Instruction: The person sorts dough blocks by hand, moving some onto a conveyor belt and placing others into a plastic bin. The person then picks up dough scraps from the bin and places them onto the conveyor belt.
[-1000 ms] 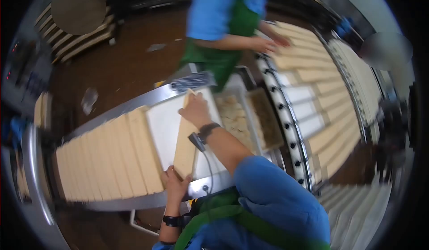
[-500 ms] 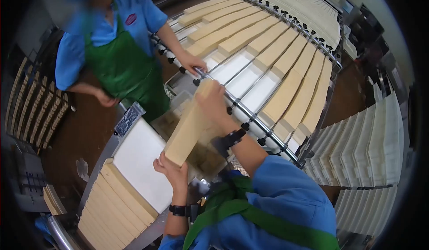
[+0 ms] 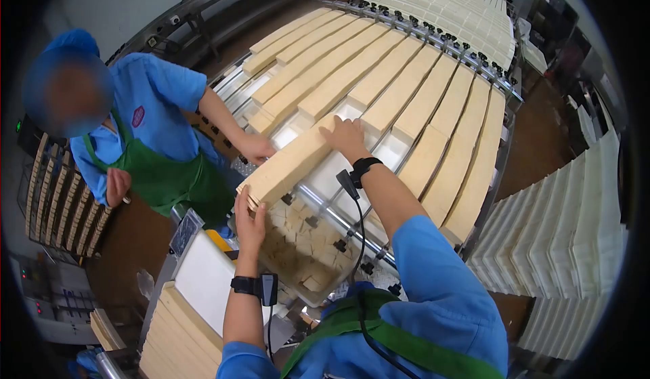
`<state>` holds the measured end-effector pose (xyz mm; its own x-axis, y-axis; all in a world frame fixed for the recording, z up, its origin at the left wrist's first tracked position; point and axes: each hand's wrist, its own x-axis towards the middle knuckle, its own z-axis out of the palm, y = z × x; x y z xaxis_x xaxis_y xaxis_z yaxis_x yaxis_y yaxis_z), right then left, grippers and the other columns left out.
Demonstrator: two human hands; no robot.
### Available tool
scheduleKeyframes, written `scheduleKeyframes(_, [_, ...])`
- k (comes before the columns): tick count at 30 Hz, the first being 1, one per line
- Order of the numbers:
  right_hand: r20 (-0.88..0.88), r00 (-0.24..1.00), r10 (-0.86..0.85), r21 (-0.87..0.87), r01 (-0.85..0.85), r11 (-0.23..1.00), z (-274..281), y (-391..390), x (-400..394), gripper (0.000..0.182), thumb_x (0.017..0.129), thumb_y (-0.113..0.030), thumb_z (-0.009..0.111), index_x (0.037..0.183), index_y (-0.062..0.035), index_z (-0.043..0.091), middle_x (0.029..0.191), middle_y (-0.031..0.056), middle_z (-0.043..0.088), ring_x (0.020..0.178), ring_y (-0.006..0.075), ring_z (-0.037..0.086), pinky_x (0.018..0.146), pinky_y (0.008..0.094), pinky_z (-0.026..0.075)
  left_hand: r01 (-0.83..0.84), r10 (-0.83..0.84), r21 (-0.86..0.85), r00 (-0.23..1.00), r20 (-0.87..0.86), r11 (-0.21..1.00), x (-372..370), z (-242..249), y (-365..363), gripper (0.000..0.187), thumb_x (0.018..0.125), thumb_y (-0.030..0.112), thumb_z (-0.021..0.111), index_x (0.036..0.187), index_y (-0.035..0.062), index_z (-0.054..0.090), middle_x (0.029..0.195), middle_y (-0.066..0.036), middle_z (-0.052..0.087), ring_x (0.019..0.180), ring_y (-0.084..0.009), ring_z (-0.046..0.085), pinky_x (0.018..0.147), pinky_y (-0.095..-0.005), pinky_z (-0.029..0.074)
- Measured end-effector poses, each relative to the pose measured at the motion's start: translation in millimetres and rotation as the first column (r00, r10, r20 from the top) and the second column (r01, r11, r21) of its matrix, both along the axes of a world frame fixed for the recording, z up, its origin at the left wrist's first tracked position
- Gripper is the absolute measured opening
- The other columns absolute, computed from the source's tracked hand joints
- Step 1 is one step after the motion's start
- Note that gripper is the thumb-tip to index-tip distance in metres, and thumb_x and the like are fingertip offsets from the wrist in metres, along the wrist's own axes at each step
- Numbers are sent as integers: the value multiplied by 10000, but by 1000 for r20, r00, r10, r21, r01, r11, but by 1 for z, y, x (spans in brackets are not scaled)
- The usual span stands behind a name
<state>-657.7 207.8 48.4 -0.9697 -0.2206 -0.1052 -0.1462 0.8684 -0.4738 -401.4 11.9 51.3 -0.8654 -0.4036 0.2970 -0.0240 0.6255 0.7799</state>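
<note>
Pale block (image 3: 291,165): slants across the metal rail (image 3: 328,206) – far end beside the long pale slabs (image 3: 406,74), near end above the edge of the scrap bin (image 3: 305,243)
Left hand (image 3: 250,226): clamps the near end of the pale block between thumb and fingers, near the cut face
Right hand (image 3: 345,137): grips the far end from above, fingers bent over the top and a little apart
Frame past the metal rail: holds the long pale slabs in a row, with white boards (image 3: 325,176) showing in the gaps
Co-worker's near hand (image 3: 256,147): sits at the frame's edge, just beside the pale block but apart from both gripping hands
Table at lower left: carries thin pale strips (image 3: 179,335) side by side, next to a bare white board (image 3: 203,270)
Right side: shows stacked white ridged sheets (image 3: 552,223)
</note>
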Motion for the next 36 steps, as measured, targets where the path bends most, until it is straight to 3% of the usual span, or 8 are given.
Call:
scheduleKeyframes(6, [-408, 910, -79, 203, 175, 963, -41, -12, -6, 639, 824, -446, 494, 1293, -13, 460, 1381, 194, 394, 1285, 358, 308, 1027, 565, 200, 38, -55, 116, 988, 147, 993, -55, 2, 16, 515, 874, 49, 572, 1361, 34, 405, 1191, -131, 593, 920, -146, 565, 799, -257, 455])
scheduleKeyframes(9, [-348, 937, -10, 22, 19, 1000, -28, -37, 33, 634, 832, -446, 500, 1314, -38, 446, 1408, 200, 351, 1292, 358, 304, 1017, 556, 208, 29, -34, 50, 994, 105, 998, -74, -12, 29, 520, 855, 50, 570, 1355, 91, 432, 881, -139, 611, 633, -134, 506, 644, -271, 461])
scheduleKeyframes(12, [-444, 888, 115, -335, -284, 898, -25, -63, 79, 607, 803, -406, 558, 1289, -54, 464, 1359, 205, 396, 1274, 363, 328, 1009, 554, 229, 77, -68, 157, 996, -60, 985, -77, -28, 23, 523, 860, 52, 546, 1364, 54, 410, 953, -129, 617, 655, -136, 527, 656, -275, 469])
scheduleKeyframes(16, [-654, 729, 204, -208, -433, 877, -23, -75, 111, 461, 747, -242, 607, 1182, -106, 544, 1307, 154, 444, 1205, 349, 390, 954, 504, 306, -64, 35, 256, 992, 117, 965, -53, -8, 24, 480, 856, 10, 490, 1332, 15, 425, 1095, -149, 592, 799, -181, 589, 755, -281, 477])
scheduleKeyframes(19, [-765, 612, 199, -120, -440, 890, -40, -79, 109, 349, 726, -182, 605, 1072, -135, 606, 1299, 130, 457, 1182, 333, 403, 923, 479, 327, 1, -9, 142, 998, 55, 990, -19, -23, 13, 458, 865, -12, 458, 1321, -3, 416, 1302, -150, 484, 1186, -219, 480, 976, -293, 383])
scheduleKeyframes(23, [-727, 667, 163, -230, -461, 857, -30, -71, 119, 174, 753, -151, 583, 915, -112, 631, 1288, 149, 449, 1176, 339, 411, 954, 489, 308, -92, 97, -143, 995, 35, 986, 48, -46, 13, 468, 852, 4, 505, 1313, 17, 425, 1252, -162, 509, 1166, -267, 495, 966, -321, 394])
scheduleKeyframes(32, [-737, 661, 142, -252, -464, 849, -47, -80, 118, 210, 721, -156, 637, 930, -155, 649, 1259, 140, 458, 1172, 313, 406, 948, 470, 283, -258, 277, -105, 925, 262, 960, 213, -60, 32, 143, 809, 59, 577, 924, 0, 638, 890, -160, 617, 872, -321, 560, 792, -390, 445])
scheduleKeyframes(36, [-778, 617, 117, -224, -448, 865, -52, -83, 114, 219, 711, -135, 643, 929, -161, 650, 1240, 143, 473, 1145, 307, 427, 916, 457, 300, 44, -18, -88, 961, 275, 995, 243, -77, 45, 84, 767, 113, 637, 804, 50, 677, 766, -106, 624, 814, -293, 557, 764, -396, 430])
